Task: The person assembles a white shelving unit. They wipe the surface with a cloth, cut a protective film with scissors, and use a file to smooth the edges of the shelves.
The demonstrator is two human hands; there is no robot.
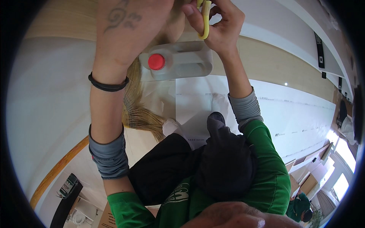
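Note:
My right hand point(225, 28), raised at the top of the view, is closed round the yellow loop handle of what look like scissors point(206, 21). Their blades lie outside the picture. My left hand point(142, 21) reaches up beside it, its back toward me and its fingers cut off by the upper edge. Between the hands is a rounded tan shape point(175, 24) that I cannot make out. Below them, a translucent plastic jug point(190, 72) with a red cap point(156, 62) shows. Straw broom bristles point(142, 116) fan out near my left foot.
A long white sheet point(273, 110) with small print covers the floor at right, partly under my feet. A pale panel point(49, 87) fills the left side. At lower left is a dark ledge with a green-labelled item point(68, 185). Another person point(298, 207) appears at far lower right.

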